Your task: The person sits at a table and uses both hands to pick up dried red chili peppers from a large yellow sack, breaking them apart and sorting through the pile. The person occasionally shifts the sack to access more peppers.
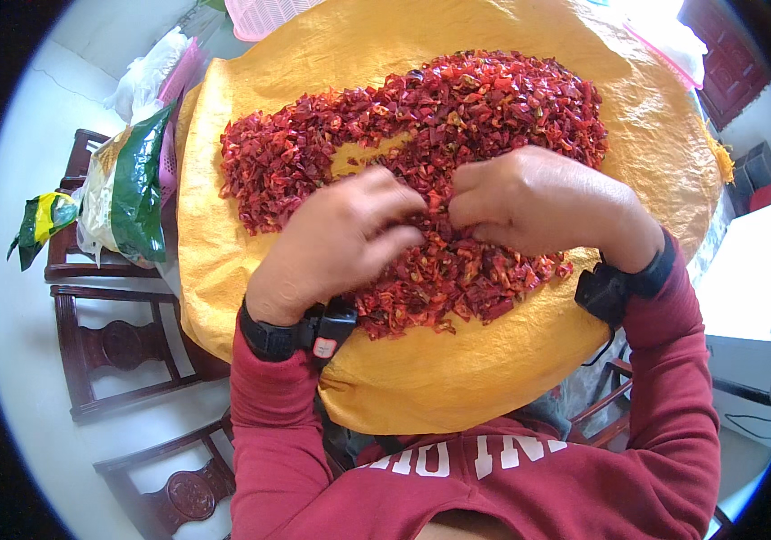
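Chopped red chili peppers (493, 108) lie in a wide, uneven heap on a yellow woven plastic sack (419, 385). A patch of the sack shows through near the heap's middle. My left hand (348, 226) rests at the left of the central part, its fingers bent inward over the pieces. Facing it across a small gap is my right hand (527, 199), curled with its fingertips down among the peppers. Both hands are slightly blurred. Whether any pieces are pinched between the fingers is hidden. Each wrist wears a black strap with a small device.
Dark carved wooden chairs (122, 344) stand along the left. A green and clear plastic bag (136, 196) sits beside the sack, near a pink basket (180, 74). Another pink basket (271, 17) is at the far edge. A white box (753, 270) stands at the right.
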